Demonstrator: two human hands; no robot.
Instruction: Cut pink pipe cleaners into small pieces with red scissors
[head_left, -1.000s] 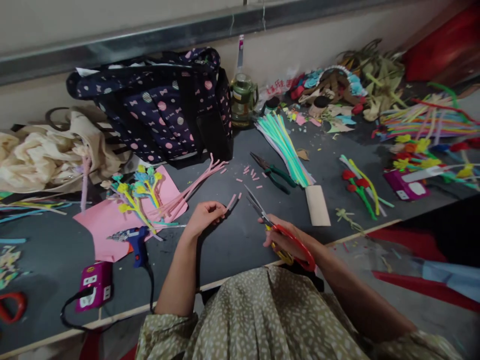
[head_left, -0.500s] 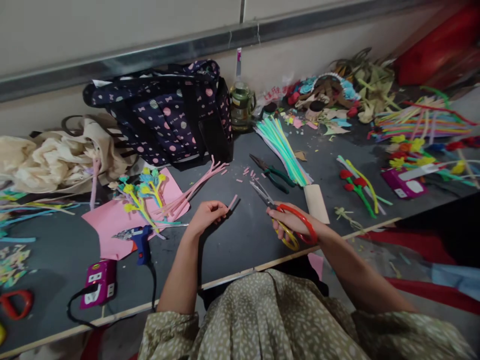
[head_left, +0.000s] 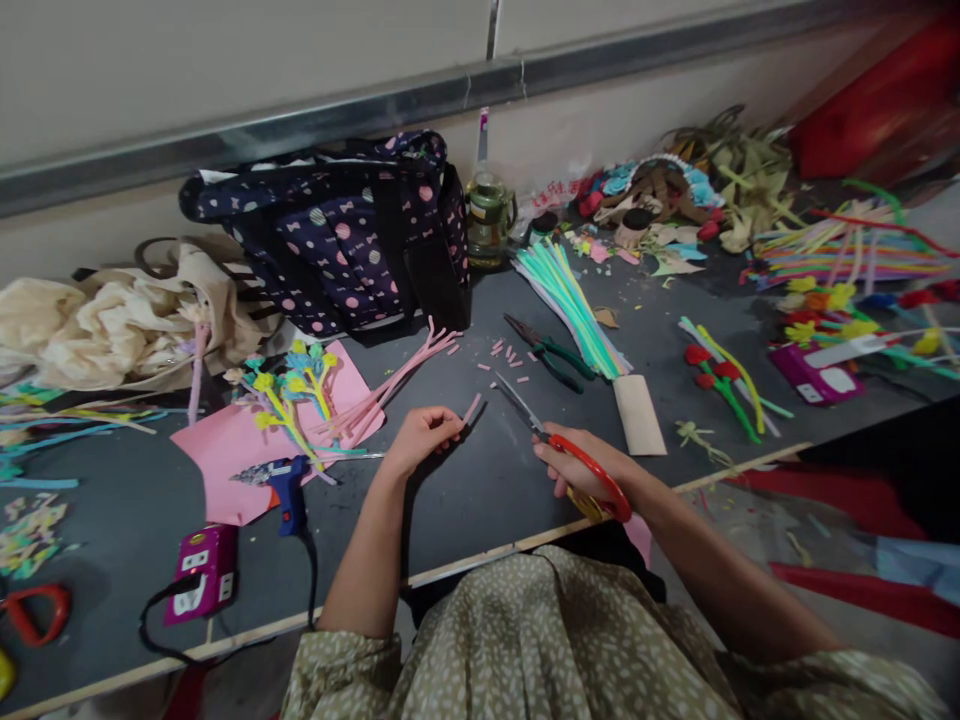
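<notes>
My left hand [head_left: 426, 440] pinches a short pink pipe cleaner [head_left: 472, 407] between thumb and fingers, its free end pointing up and right. In my right hand [head_left: 574, 465] is a pair of scissors [head_left: 520, 402] with red and yellow handles. Their blades look nearly closed and point up and left, a little apart from the pipe cleaner. Several small pink cut pieces [head_left: 511, 355] lie just beyond the blade tips. Longer pink pipe cleaners [head_left: 411, 360] rest behind my left hand, partly over a pink sheet [head_left: 214, 470]. Green-handled pliers [head_left: 561, 352] lie beyond the scissors.
Left of me are a blue glue gun [head_left: 291, 495] and a purple power strip [head_left: 202, 575] with a cable. A patterned bag [head_left: 345, 240] and a glass jar [head_left: 487, 215] stand along the wall. Green and white pipe cleaners [head_left: 570, 300] and red flowers [head_left: 724, 370] lie to the right.
The scissor blades, spread apart before, have come nearly together. My left hand still holds the pink piece in much the same place. The whole view has shifted slightly.
</notes>
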